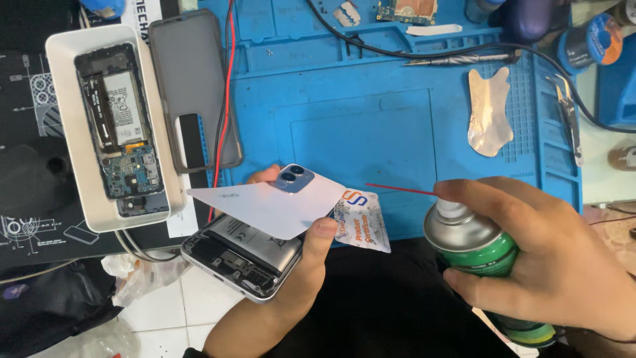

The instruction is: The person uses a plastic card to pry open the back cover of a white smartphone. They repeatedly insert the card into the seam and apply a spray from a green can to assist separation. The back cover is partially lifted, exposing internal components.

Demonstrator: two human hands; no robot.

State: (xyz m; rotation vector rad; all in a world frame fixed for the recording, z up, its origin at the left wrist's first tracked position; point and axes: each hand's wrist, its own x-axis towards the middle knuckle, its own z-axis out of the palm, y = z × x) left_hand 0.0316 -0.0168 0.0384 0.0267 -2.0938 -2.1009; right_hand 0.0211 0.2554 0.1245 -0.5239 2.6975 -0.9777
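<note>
Your left hand (301, 265) held an opened phone (242, 255) from below, low over the near edge of the blue work mat (371, 126), thumb pressed on the white back cover (271, 205), which was lifted at an angle with a thin plastic card (361, 222) wedged under its right side. Your right hand (556, 258) was wrapped tightly around a green spray can (480, 248), index finger on the nozzle, its thin red straw (397, 189) pointing left toward the gap under the cover.

The risk I judged from there: the straw tip stood apart from the seam, so a press could have sprayed the mat or the exposed battery rather than the adhesive line. The cover was bent up on one side only, and more prying could have cracked it. The phone hung off the table, held one-handed, so a slip could have dropped it.

The phone's lower end was partly behind your wrist, and I could not tell how much of the cover was still stuck. The can's base was cut off by the frame. A second stripped phone (122, 139) lay in a white tray (63, 132) to the left.
</note>
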